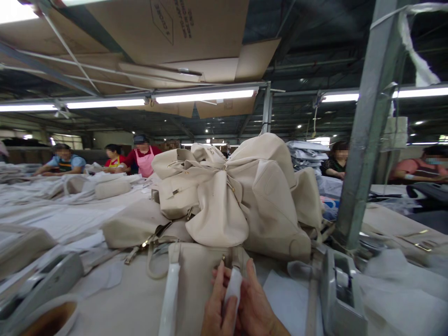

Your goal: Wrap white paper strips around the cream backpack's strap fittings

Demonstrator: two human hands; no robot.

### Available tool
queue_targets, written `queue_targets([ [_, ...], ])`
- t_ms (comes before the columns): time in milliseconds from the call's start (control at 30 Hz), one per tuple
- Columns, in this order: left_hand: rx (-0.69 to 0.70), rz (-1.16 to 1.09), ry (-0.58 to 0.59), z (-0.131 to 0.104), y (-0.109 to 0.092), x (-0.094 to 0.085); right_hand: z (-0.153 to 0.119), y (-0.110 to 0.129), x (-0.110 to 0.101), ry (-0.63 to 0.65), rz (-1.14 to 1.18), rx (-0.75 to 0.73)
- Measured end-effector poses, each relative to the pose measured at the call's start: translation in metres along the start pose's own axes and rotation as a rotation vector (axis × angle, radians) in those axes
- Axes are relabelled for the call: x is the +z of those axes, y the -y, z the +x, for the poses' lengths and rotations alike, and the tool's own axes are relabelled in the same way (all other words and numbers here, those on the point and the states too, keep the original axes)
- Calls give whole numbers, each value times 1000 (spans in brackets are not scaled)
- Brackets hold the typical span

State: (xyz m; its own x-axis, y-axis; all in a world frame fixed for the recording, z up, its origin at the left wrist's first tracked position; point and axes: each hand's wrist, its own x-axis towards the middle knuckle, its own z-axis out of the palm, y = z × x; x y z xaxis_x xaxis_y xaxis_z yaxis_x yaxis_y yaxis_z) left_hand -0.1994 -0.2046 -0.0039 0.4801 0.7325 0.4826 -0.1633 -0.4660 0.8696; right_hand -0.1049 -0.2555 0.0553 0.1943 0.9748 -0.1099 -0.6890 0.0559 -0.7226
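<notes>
A beige bag (199, 268) lies flat at the lower middle, its two handles wrapped in white covering. My left hand (219, 303) has its fingers wrapped round the right-hand wrapped handle (234, 287). Close against the other side of that handle is my right hand (257, 303), its thumb pointing up and its remaining fingers partly hidden behind the handle. The left-hand wrapped handle (170, 298) is untouched. Just above my hands, a small metal fitting (224, 257) shows on the bag.
A large heap of beige bags (224, 205) rises behind the bag. Grey metal devices stand at left (45, 289) and right (343, 294), near a steel post (364, 126). A round container (72, 310) sits lower left. Several people work farther back.
</notes>
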Motion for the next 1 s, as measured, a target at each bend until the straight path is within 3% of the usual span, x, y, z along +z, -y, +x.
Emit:
queue_targets([
  [100,56,47,83,1,0,-2,-10,6,2,-33,19,-43],
  [200,115,120,143,1,-1,-1,-18,10,2,-153,-82,-57],
  [367,172,271,129,-2,3,2,-21,10,5,-265,-350,-122],
  [500,269,337,91,-2,11,1,-22,14,0,-257,-331,-97],
  [700,275,309,22,-3,13,5,-28,27,-13,-56,-116,40],
  [867,245,279,-10,-5,13,8,-26,24,-11,-146,-199,-15],
  [1000,299,333,73,-2,12,1,-24,17,-14,-149,-242,-70],
])
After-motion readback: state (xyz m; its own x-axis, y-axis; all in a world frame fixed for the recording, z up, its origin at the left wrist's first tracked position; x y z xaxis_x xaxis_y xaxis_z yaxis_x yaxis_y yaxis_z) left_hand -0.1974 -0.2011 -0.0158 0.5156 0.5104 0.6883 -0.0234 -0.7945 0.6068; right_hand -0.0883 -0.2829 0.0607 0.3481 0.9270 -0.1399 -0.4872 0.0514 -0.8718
